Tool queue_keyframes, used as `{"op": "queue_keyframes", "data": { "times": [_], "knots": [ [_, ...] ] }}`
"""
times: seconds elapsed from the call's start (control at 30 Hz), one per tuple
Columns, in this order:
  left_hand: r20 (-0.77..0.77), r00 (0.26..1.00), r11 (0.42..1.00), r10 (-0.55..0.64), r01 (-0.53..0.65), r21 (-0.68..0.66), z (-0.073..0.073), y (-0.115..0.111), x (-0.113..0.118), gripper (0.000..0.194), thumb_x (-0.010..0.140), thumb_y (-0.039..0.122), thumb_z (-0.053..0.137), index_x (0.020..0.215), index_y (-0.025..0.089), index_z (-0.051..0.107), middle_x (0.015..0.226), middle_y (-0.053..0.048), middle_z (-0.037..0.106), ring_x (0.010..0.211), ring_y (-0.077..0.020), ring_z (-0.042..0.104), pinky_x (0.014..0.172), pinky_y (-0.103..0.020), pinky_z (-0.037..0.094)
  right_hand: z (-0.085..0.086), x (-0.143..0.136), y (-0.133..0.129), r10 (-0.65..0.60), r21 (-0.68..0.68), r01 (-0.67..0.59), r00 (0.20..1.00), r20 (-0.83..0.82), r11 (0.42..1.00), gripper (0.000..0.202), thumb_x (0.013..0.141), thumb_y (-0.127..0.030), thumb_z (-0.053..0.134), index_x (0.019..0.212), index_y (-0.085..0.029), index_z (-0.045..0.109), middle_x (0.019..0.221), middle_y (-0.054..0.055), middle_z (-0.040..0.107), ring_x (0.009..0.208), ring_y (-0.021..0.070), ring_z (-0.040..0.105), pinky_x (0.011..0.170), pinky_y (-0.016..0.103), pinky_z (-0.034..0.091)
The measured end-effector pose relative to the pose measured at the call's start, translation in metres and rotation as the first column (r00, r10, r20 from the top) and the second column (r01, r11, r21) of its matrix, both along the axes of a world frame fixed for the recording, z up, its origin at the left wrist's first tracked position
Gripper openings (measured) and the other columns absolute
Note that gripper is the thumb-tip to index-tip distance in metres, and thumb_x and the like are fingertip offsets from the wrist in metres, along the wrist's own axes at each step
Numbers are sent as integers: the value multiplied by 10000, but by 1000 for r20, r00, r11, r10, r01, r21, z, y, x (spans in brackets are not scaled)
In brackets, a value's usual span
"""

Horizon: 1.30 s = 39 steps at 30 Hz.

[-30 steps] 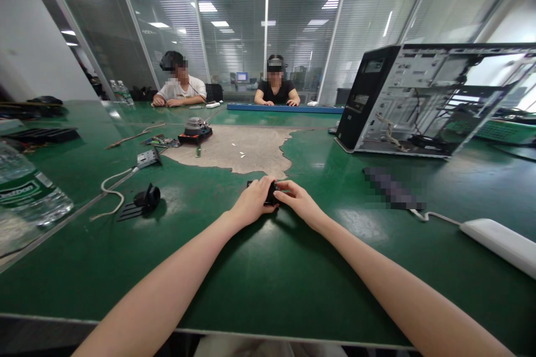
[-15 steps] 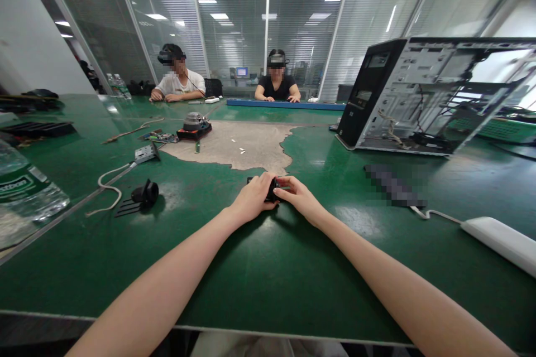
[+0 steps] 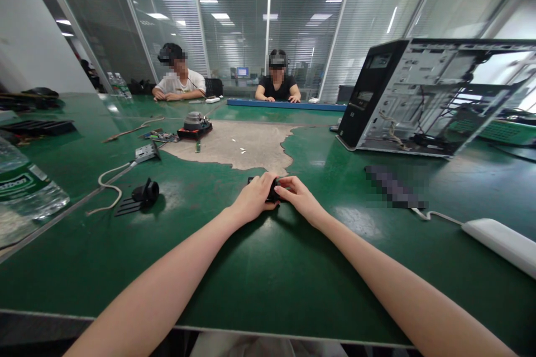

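Both of my hands meet around a small black object point(image 3: 273, 191) near the middle of the green table point(image 3: 268, 268). My left hand point(image 3: 253, 198) is closed on it from the left, its fingers wrapped over the top. From the right, my right hand point(image 3: 299, 196) grips the same object between thumb and fingers. Much of the object is hidden by the fingers, so what it is cannot be made out. Left of my hands, a black part with prongs point(image 3: 144, 195) lies on the table.
An open computer case point(image 3: 377, 100) stands at the right, before a green basket point(image 3: 498, 129). A white power strip point(image 3: 500, 242) lies near the right edge, a water bottle point(image 3: 29, 184) at the left. Beyond a blue bar point(image 3: 285, 104) sit two people.
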<state>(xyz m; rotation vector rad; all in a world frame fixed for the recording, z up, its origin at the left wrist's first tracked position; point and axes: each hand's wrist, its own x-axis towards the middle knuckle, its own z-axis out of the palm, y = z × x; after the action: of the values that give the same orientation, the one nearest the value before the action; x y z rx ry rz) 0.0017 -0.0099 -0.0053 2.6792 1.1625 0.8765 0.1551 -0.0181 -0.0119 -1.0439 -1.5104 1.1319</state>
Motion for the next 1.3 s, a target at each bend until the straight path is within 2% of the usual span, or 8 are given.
{"op": "queue_keyframes", "data": {
  "times": [0.1, 0.27, 0.43, 0.57, 0.8, 0.93, 1.1, 1.3],
  "knots": [
    [-2, 1000, 1000, 4, -4, -9, 1, 0, 0, 542, 645, 214, 629, 1098, 216, 331, 1047, -45, 467, 926, -216, 479, 782, -357, 426, 3, 1, -2, 35, -7, -35, 999, 16, 999, 271, 693, -359, 579, 895, -199, 497, 881, 18, 556, 776, 131, 539, 734, 314, 437],
    [4, 1000, 1000, 8, -8, -20, 2, -1, -1, 556, 616, 165, 634, 1086, 213, 340, 1023, -39, 476, 884, -207, 485, 749, -339, 426, 8, 2, -9, 147, -1, -147, 987, -60, 989, 317, 645, -306, 640, 887, -231, 449, 850, -15, 539, 772, 120, 550, 716, 291, 444],
    [38, 999, 999, -1, 3, -35, 1, -1, 0, 545, 633, 196, 637, 1091, 218, 341, 1037, -44, 475, 918, -216, 479, 771, -356, 417, 3, -2, -6, 63, -6, -63, 996, -62, 998, 231, 719, -391, 545, 855, -223, 464, 795, -15, 552, 733, 114, 542, 689, 288, 451],
    [38, 999, 999, -4, 5, -42, 2, -2, -1, 545, 635, 194, 641, 1091, 219, 344, 1037, -45, 476, 912, -216, 482, 776, -361, 413, 0, -3, -2, -11, -26, 10, 1000, -24, 1000, 270, 698, -402, 566, 850, -196, 481, 795, 4, 556, 738, 127, 537, 680, 295, 451],
    [38, 999, 1000, -4, 5, -27, 3, -2, -1, 520, 631, 178, 637, 1068, 199, 357, 1002, -43, 486, 888, -208, 490, 768, -348, 417, 7, 0, -9, 102, 3, -102, 992, -75, 995, 298, 650, -335, 633, 864, -222, 460, 834, -16, 527, 735, 110, 543, 701, 289, 446],
    [49, 999, 1000, -8, 9, -24, 2, -2, -1, 527, 637, 200, 637, 1080, 195, 351, 1023, -53, 482, 917, -217, 483, 776, -355, 416, 6, -1, -8, 48, 0, -48, 997, -59, 999, 234, 717, -383, 548, 871, -223, 476, 820, -12, 540, 725, 105, 535, 697, 288, 445],
    [50, 999, 999, -15, 17, -30, 3, -2, -1, 532, 637, 200, 639, 1083, 207, 350, 1031, -49, 481, 918, -218, 482, 785, -359, 411, 0, -2, -2, -23, -30, 23, 1000, -14, 999, 267, 691, -401, 570, 842, -196, 489, 789, -6, 547, 699, 114, 528, 676, 288, 442],
    [63, 998, 999, -8, 12, -49, 3, -2, -1, 541, 626, 186, 643, 1081, 215, 352, 1025, -47, 481, 920, -219, 485, 789, -361, 404, 5, 0, -6, 65, -38, -66, 997, -38, 997, 215, 690, -337, 581, 836, -216, 477, 774, -23, 538, 722, 112, 532, 710, 290, 436]
  ]
}}
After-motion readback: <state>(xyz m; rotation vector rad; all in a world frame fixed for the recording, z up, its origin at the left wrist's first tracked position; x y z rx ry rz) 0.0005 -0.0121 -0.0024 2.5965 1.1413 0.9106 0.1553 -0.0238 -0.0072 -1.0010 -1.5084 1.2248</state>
